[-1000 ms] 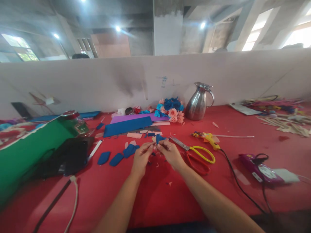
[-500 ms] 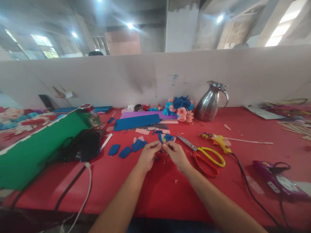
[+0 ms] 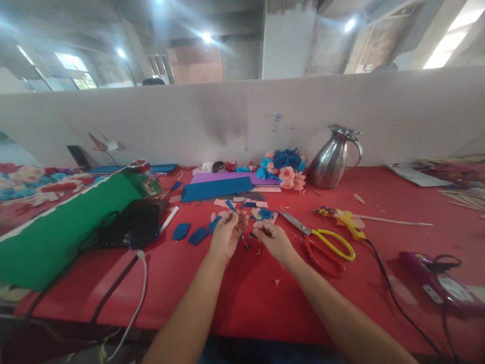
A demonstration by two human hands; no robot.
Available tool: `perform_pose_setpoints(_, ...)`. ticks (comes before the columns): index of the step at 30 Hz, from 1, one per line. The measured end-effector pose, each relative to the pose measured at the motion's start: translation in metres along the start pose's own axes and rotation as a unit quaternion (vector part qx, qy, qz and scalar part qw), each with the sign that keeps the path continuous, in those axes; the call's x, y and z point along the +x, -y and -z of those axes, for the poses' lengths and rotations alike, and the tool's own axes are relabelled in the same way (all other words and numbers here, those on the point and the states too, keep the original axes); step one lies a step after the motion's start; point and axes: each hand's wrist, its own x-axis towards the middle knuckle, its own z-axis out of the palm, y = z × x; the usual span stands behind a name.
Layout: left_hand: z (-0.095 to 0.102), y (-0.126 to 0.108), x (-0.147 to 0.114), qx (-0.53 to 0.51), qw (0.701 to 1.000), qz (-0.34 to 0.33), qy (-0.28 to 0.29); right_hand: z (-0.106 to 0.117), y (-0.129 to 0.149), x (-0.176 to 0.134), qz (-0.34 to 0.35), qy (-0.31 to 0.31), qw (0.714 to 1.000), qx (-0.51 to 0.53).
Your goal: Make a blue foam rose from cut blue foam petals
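My left hand [image 3: 225, 237] is closed around a small blue crepe-paper piece [image 3: 231, 206], whose narrow end sticks up above the fingers. To its right, my right hand [image 3: 273, 241] is pinched, thumb against fingertips; whatever it holds is too small to make out. A small gap lies between the hands. Left of them rest blue paper petals [image 3: 198, 235], flat on the red table. Just beyond my right hand is a crumpled blue paper piece [image 3: 266, 214] among pink scraps. Scissors [image 3: 303, 227] with one yellow and one red handle lie open right of that hand.
A yellow glue gun [image 3: 350, 225] with a cord lies at right, near a purple power strip [image 3: 435, 278]. Behind stand paper roses [image 3: 287, 172] and a steel jug [image 3: 331, 162]. A green board [image 3: 68, 227] and black phone-like object [image 3: 144, 227] occupy the left.
My hands were together at the blue paper and are now apart. The left hand has turned, with the blue piece pointing up. The view has shifted slightly.
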Motion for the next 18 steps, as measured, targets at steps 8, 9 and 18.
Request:
perform_pose_setpoints(8, -0.006, -0.001, -0.006, -0.029, 0.997, 0.071, 0.033, 0.002, 0.000, -0.003, -0.008, -0.053, 0.997, -0.054)
perform_pose_setpoints(9, -0.007, 0.000, -0.007, -0.022, 0.995, 0.082, 0.045, 0.002, 0.001, -0.003, -0.005, -0.045, 0.997, -0.059)
perform_pose_setpoints(18, 0.002, -0.008, -0.001, 0.084, 0.996, -0.041, -0.007, 0.016, 0.006, 0.001, -0.027, -0.139, 0.987, -0.076)
